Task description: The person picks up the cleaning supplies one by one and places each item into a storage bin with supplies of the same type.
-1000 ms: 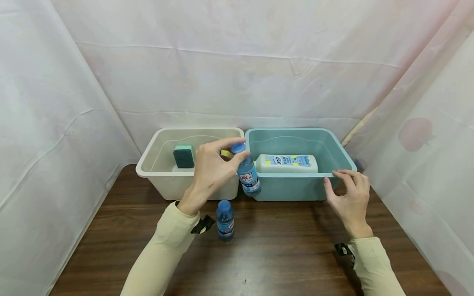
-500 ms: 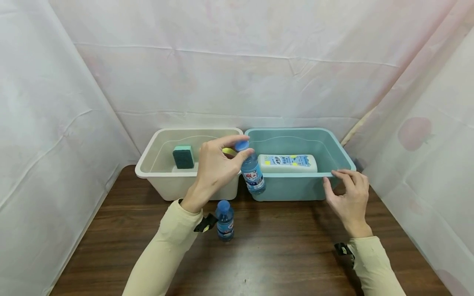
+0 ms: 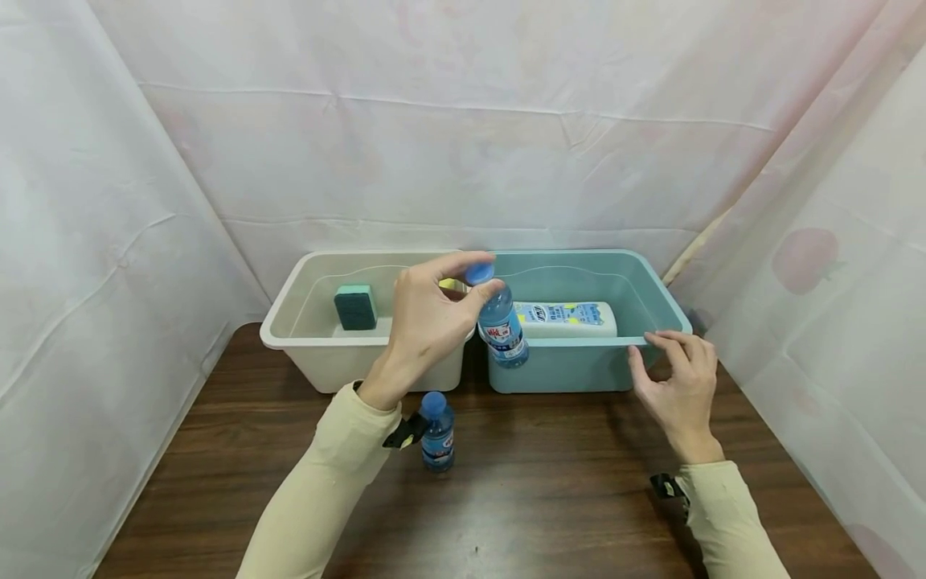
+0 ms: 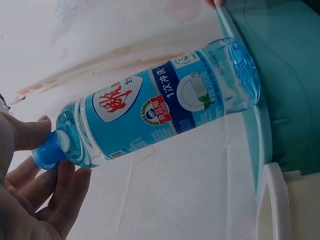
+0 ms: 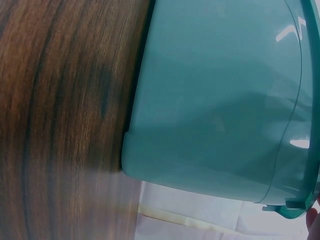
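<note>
My left hand (image 3: 432,314) pinches a clear blue dish soap bottle (image 3: 504,331) by its cap, fingers on one side and thumb on the other. The bottle tilts, its base toward the right, and overlaps the front rim of the teal bin (image 3: 564,368) in the head view. Its blue label (image 4: 155,100) faces the left wrist camera. My right hand (image 3: 683,386) pinches the front rim of the teal bin near its right corner. Inside that bin a white bottle with a blue and yellow label (image 3: 567,319) lies on its side, its left end hidden behind the held bottle.
Left of the teal bin stands a cream bin (image 3: 325,341) with a green sponge (image 3: 355,308) and a yellow thing (image 3: 450,284) partly behind my left hand. A second blue bottle (image 3: 437,434) stands upright on the brown wooden table (image 3: 550,482). White curtains (image 3: 463,137) hang behind.
My left hand has moved a little to the right and slightly up with the dish soap bottle, which now covers the white bottle's left end. My right hand keeps its place on the rim.
</note>
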